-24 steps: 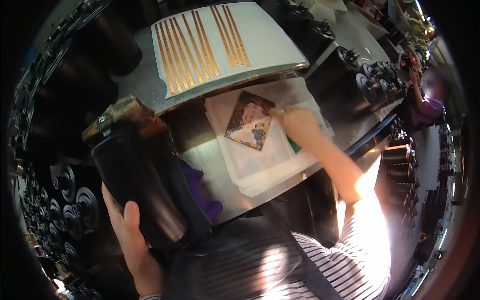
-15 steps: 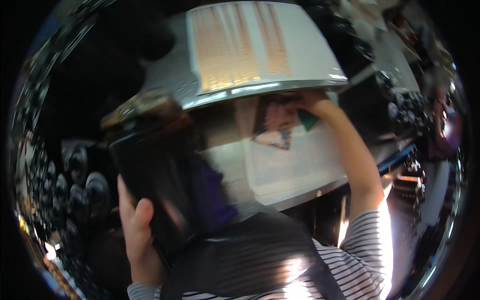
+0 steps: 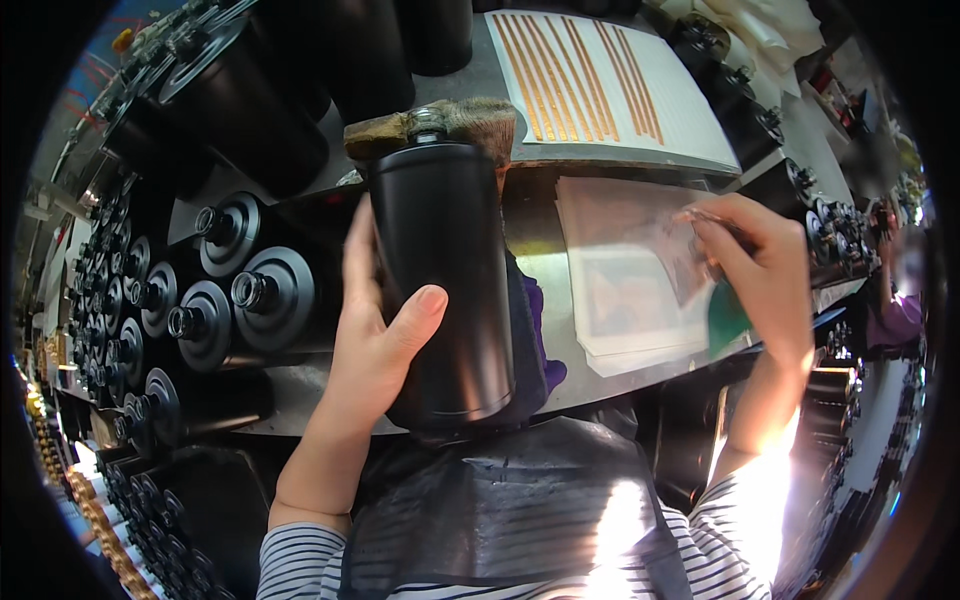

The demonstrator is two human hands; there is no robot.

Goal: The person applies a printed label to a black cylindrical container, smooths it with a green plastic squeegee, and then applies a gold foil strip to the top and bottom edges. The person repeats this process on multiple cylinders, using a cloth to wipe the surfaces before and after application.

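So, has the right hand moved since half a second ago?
Yes: judged against the white board at the top, the right hand has shifted right and away from its near edge.

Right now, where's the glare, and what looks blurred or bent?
Head view: light bleaches the right striped sleeve and glints on the black bottle; same view: the translucent sheet at the right hand looks hazy, the white panel looks curved.
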